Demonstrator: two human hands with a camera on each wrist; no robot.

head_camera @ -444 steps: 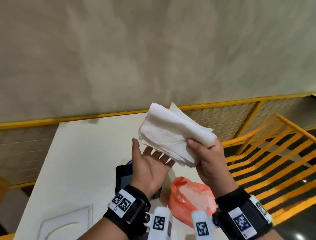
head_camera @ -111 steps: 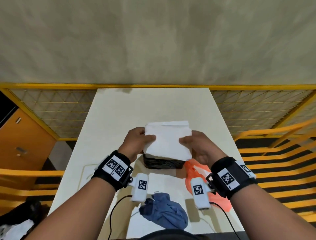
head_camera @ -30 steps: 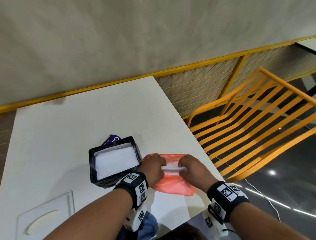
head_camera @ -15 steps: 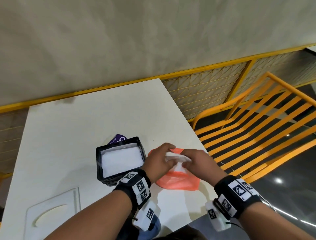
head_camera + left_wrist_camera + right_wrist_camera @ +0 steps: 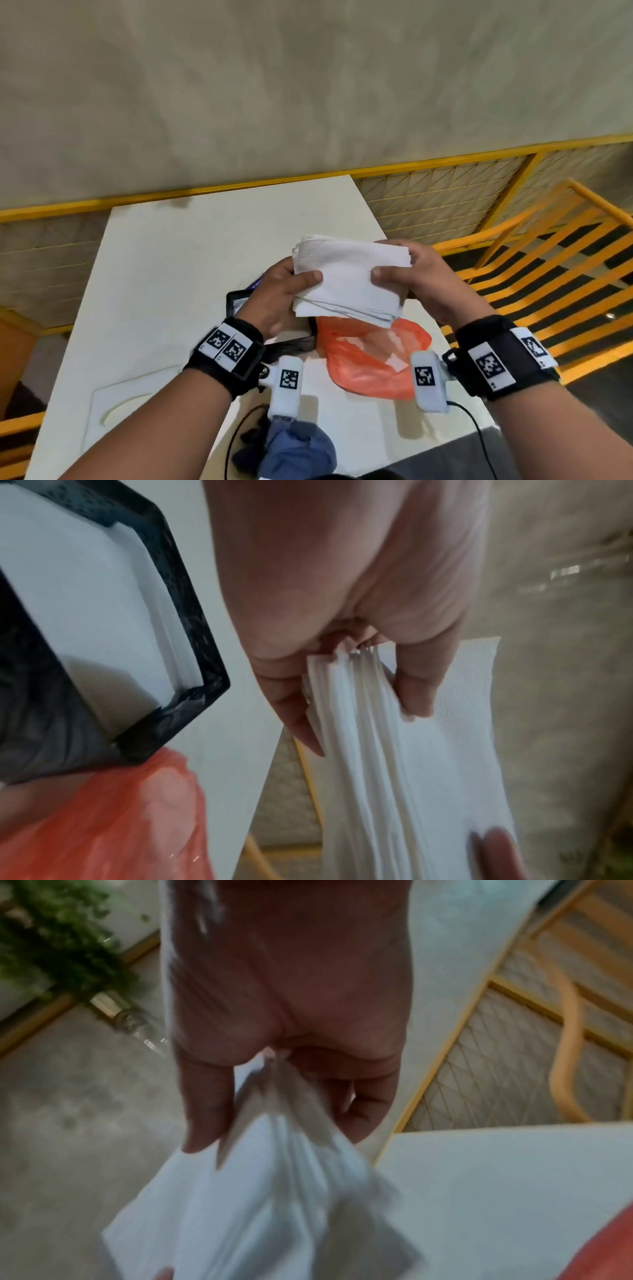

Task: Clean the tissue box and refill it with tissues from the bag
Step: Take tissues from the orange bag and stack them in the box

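From the head view, the left hand (image 5: pixel 281 294) and right hand (image 5: pixel 421 277) each pinch a side of the tissue stack (image 5: pixel 349 277), raised above the orange bag (image 5: pixel 370 363); the left forearm hides most of the black tissue box (image 5: pixel 236 301). A blue cloth (image 5: pixel 294 452) lies at the table's (image 5: pixel 191 260) near edge. The left wrist view shows tissues already in the box (image 5: pixel 185 620). The right wrist view is blurred.

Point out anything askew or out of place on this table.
Nothing damaged or spilled. The white tissue stack, pinched by the left hand and right hand, has fanned, uneven edges. A crumpled blue cloth lies at the white table's near edge.
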